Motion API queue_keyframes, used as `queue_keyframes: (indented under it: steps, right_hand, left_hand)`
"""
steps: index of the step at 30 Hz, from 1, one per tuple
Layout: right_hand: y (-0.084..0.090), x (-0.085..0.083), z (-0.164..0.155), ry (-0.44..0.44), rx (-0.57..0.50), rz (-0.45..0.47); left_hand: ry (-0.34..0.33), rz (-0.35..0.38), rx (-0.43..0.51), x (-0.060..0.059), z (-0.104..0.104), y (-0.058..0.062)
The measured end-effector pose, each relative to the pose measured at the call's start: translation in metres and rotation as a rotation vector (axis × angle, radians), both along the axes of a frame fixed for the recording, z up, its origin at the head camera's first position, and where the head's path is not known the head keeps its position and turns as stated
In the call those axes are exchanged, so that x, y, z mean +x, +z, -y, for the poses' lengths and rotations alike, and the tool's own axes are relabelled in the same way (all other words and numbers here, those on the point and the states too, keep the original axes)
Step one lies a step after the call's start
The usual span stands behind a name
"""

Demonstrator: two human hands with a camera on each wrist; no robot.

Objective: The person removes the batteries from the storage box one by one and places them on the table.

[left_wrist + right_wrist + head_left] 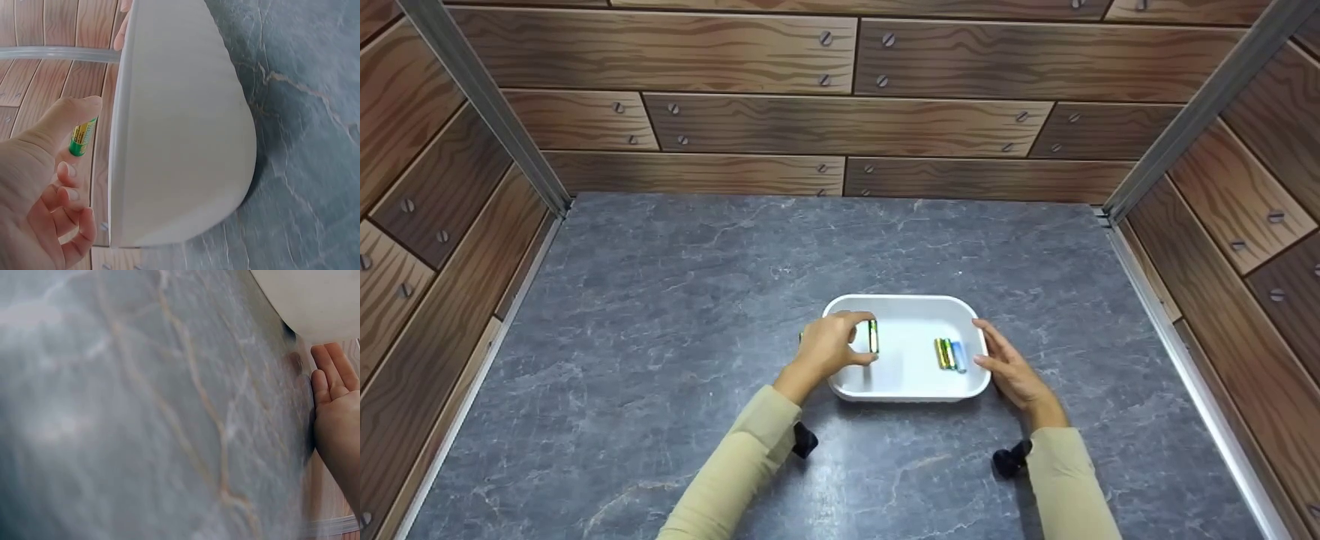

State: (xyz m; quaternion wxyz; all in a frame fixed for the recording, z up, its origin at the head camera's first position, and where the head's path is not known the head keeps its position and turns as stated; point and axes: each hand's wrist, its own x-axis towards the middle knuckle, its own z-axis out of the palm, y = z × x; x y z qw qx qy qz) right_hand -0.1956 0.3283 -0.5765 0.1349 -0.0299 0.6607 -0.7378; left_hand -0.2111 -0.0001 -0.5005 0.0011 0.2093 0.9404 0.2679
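Note:
My left hand (826, 346) pinches a green-and-gold battery (873, 337) between thumb and index finger, above the left part of a white plastic tub (907, 394). In the left wrist view, the battery's green end (77, 148) shows below the thumb, and the other fingers curl loosely beside the tub's wall (185, 129). Inside the tub, toward the right, two green-and-gold batteries (943, 354) lie side by side with a blue battery (958, 357). The right hand (1011, 367) rests fingertips and thumb on the tub's right rim. Its extended fingers (332, 368) show beneath the tub.
A small green-gold bit (801, 337) peeks out left of the left hand, mostly hidden. The tub stands on a grey marbled tabletop (697, 285). Wood-patterned panels (840, 120) with metal edges enclose three sides. Black devices (805, 440) are at both wrists.

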Motion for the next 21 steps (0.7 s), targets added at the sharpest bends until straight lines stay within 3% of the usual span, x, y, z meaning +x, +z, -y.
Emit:
queue_keyframes:
  steps: [21]
  right_hand:
    - [0.001,0.0,0.0,-0.013,0.016,0.024]
  left_hand:
    - [0.079,0.028,0.048,-0.003,0.053,-0.013]
